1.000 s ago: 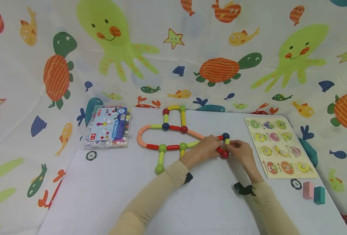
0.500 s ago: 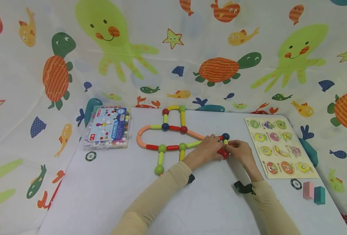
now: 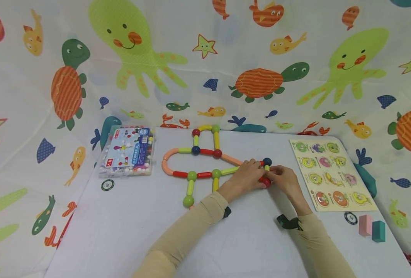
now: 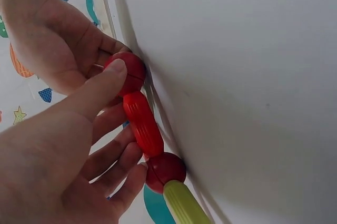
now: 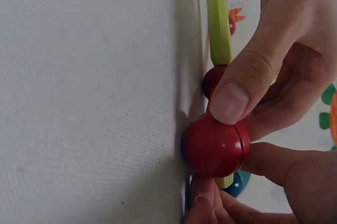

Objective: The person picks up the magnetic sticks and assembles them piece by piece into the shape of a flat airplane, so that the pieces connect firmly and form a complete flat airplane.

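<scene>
A flat figure of magnetic sticks and balls lies on the table. At its right end, my left hand [image 3: 243, 178] holds a red ball [image 4: 129, 76], thumb pressed on top. Its other fingers lie along a red stick [image 4: 143, 124], which leads to a second, darker red ball [image 4: 167, 172]. From the right, my right hand [image 3: 286, 181] pinches a short yellow-green stick [image 3: 267, 168] between the red ball and a dark blue ball [image 3: 267, 161]. The left hand hides some of the joints.
To the left stands a clear box [image 3: 127, 150] of small coloured pieces. A wooden fruit puzzle board [image 3: 330, 173] lies at right, with a round black-and-white chip [image 3: 350, 217], a pink block [image 3: 365, 225] and a teal block [image 3: 378, 231] near it. Another chip [image 3: 107, 184] lies below the box.
My left forearm has shifted slightly right, uncovering a little more of the figure's lower part. Both hands keep nearly the same place and hold.
</scene>
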`<state>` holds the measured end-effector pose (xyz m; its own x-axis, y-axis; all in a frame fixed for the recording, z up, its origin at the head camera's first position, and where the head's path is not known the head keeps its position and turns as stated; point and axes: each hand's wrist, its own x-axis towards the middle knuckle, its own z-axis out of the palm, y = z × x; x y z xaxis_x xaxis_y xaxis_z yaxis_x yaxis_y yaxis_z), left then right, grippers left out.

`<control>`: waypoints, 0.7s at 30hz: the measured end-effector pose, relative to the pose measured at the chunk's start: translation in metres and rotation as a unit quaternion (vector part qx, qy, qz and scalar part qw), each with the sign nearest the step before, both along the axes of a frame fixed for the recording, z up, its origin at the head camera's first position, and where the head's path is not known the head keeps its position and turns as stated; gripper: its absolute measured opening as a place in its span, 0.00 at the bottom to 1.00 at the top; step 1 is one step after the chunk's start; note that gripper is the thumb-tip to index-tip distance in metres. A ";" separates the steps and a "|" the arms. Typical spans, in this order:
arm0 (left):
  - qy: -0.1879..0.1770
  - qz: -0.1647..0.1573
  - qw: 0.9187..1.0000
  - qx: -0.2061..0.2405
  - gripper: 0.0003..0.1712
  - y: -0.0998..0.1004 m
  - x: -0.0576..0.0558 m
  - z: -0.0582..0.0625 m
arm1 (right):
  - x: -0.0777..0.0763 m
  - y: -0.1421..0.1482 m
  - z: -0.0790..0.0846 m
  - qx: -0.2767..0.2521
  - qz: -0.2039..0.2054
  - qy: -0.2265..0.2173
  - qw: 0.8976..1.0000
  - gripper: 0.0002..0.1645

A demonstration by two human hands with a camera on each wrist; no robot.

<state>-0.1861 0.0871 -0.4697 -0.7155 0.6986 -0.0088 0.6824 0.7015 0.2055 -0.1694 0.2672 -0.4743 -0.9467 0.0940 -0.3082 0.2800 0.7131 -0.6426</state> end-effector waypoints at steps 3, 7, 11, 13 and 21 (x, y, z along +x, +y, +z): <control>-0.017 0.000 1.000 0.010 0.30 -0.003 -0.001 0.002 | 0.000 -0.001 0.000 -0.007 0.001 -0.006 1.000 0.34; -0.031 0.001 0.999 0.043 0.28 -0.013 -0.002 0.009 | 0.001 -0.002 0.002 -0.011 -0.007 -0.004 1.000 0.37; -0.030 0.015 0.996 0.085 0.26 -0.030 -0.004 0.019 | 0.001 -0.002 0.004 -0.006 -0.023 0.027 0.999 0.34; -0.032 0.031 0.993 0.109 0.26 -0.039 -0.005 0.026 | 0.002 -0.002 0.006 -0.009 -0.037 0.052 0.998 0.33; -0.029 0.087 0.984 0.155 0.27 -0.083 -0.002 0.045 | 0.004 -0.013 0.012 -0.015 -0.030 0.202 0.979 0.29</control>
